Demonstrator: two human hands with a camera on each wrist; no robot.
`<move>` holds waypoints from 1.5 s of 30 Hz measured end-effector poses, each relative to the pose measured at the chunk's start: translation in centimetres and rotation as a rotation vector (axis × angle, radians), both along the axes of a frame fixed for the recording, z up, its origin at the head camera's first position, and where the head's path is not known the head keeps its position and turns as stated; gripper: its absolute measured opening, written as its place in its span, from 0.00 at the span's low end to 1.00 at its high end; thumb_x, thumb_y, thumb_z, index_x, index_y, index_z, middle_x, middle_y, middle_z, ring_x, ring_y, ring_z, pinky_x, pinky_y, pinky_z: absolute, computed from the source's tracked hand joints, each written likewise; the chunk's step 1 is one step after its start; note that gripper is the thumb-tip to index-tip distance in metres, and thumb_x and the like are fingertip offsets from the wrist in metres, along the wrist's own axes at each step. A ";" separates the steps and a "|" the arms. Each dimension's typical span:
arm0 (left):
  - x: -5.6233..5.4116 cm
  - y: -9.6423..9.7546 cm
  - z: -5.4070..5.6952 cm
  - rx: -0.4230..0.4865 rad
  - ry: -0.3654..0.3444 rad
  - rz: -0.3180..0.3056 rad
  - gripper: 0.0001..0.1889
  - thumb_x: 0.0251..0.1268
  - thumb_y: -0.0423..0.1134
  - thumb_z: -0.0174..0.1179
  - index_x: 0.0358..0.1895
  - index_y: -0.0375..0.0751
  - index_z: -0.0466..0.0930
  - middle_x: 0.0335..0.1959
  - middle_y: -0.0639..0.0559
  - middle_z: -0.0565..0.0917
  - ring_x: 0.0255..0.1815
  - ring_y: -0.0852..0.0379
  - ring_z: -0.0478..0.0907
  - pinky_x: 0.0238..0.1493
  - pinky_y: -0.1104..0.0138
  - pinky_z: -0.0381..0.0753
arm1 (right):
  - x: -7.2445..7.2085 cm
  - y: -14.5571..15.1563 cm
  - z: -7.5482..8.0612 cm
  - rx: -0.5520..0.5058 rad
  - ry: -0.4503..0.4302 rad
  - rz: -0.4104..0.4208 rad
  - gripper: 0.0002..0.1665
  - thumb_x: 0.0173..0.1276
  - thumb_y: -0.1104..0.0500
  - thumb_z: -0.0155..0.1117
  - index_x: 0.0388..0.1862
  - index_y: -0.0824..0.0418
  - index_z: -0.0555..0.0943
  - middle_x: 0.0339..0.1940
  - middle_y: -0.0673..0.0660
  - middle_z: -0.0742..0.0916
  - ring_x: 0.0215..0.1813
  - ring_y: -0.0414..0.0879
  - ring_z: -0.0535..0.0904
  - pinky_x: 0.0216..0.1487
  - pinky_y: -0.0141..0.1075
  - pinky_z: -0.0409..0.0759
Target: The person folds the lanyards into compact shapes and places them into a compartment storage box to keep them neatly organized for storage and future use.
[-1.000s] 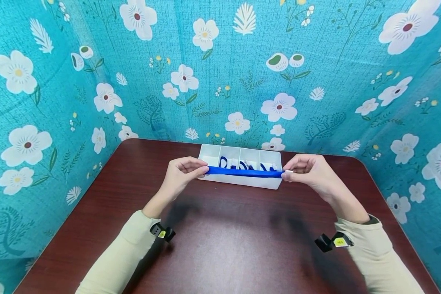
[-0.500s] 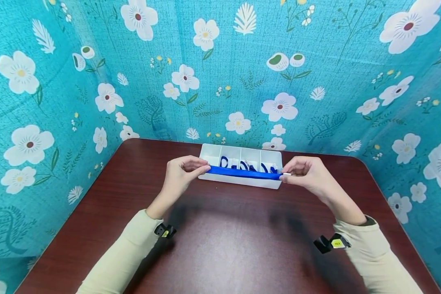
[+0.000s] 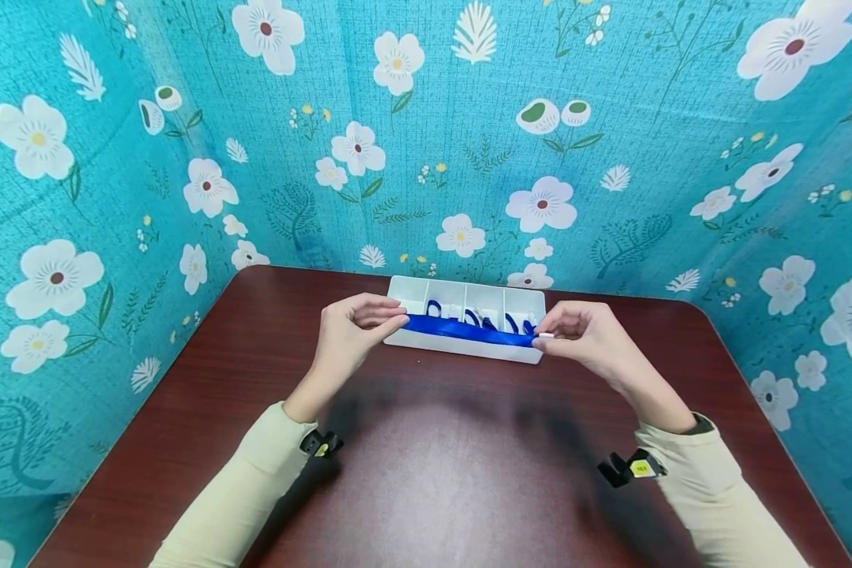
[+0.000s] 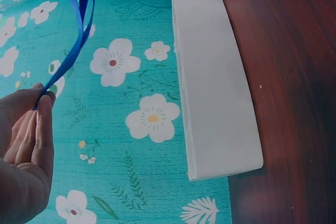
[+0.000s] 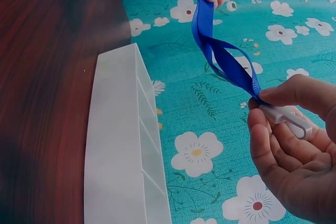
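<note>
A blue lanyard (image 3: 468,331) with a white plastic clip (image 5: 286,120) spans the gap between my two hands, raised in front of the white box. My left hand (image 3: 351,335) pinches its looped end between thumb and fingers, as the left wrist view also shows. At the other end my right hand (image 3: 585,339) pinches the strap where it meets the clip. The two layers of the strap part slightly and sag in the right wrist view. Behind it, the white divided box (image 3: 461,351) holds blue straps (image 3: 435,308) in several compartments; its leftmost compartment shows a bare floor.
The dark red-brown table (image 3: 426,473) lies under both arms. A teal floral curtain (image 3: 426,142) hangs right behind the table and along both sides. Small black cameras (image 3: 321,443) are strapped to both wrists over the pale sleeves (image 3: 244,481).
My right hand has come slightly left, toward the left hand. The lanyard has gone from nearly taut to a little slack and bowed.
</note>
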State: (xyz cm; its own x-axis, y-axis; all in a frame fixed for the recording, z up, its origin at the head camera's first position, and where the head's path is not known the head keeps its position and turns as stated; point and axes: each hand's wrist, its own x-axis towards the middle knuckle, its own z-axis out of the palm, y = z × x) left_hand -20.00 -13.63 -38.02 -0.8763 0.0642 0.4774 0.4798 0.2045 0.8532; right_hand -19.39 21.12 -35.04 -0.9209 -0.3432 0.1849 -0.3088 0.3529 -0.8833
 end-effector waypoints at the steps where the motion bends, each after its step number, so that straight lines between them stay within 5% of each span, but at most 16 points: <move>1: 0.3 0.1 0.4 0.003 -0.004 0.003 0.13 0.54 0.27 0.74 0.44 0.32 0.87 0.37 0.42 0.89 0.37 0.52 0.88 0.38 0.68 0.85 | 0.0 -0.1 0.0 -0.002 0.002 0.001 0.09 0.60 0.69 0.73 0.37 0.71 0.83 0.28 0.55 0.88 0.29 0.43 0.81 0.29 0.33 0.78; 7: 1.8 0.7 2.6 0.033 -0.027 0.005 0.12 0.54 0.24 0.73 0.43 0.28 0.85 0.36 0.38 0.88 0.37 0.50 0.88 0.40 0.68 0.85 | 0.0 -0.6 0.1 -0.011 -0.002 0.007 0.08 0.61 0.69 0.73 0.37 0.71 0.83 0.29 0.56 0.88 0.29 0.43 0.82 0.30 0.35 0.80; 19: 2.6 1.3 3.7 0.065 -0.037 -0.016 0.11 0.53 0.24 0.73 0.40 0.27 0.85 0.35 0.37 0.88 0.34 0.47 0.88 0.39 0.66 0.85 | 0.1 -2.0 0.4 -0.022 -0.018 0.012 0.09 0.60 0.67 0.74 0.37 0.70 0.83 0.28 0.55 0.88 0.30 0.44 0.81 0.30 0.35 0.78; 27: 1.0 1.3 1.4 0.110 -0.029 -0.054 0.12 0.52 0.32 0.76 0.40 0.35 0.87 0.34 0.45 0.89 0.33 0.53 0.88 0.38 0.63 0.86 | 0.1 -2.9 0.7 -0.048 -0.036 0.016 0.10 0.60 0.68 0.74 0.37 0.71 0.83 0.29 0.55 0.88 0.32 0.43 0.82 0.31 0.34 0.79; 45: 1.4 2.7 2.2 0.114 -0.036 -0.106 0.12 0.52 0.27 0.75 0.40 0.29 0.86 0.34 0.42 0.89 0.33 0.51 0.88 0.36 0.63 0.86 | 0.0 -5.2 1.2 -0.100 -0.020 0.062 0.09 0.59 0.68 0.75 0.37 0.70 0.83 0.29 0.56 0.87 0.33 0.45 0.83 0.34 0.34 0.80</move>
State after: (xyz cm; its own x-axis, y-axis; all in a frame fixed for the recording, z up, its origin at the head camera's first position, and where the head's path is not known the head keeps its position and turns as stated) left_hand -18.61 -10.93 -35.85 -0.8842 0.1043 0.4552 0.4622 0.0555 0.8850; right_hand -19.35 15.95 -33.83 -0.9023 -0.3806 0.2025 -0.3092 0.2438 -0.9192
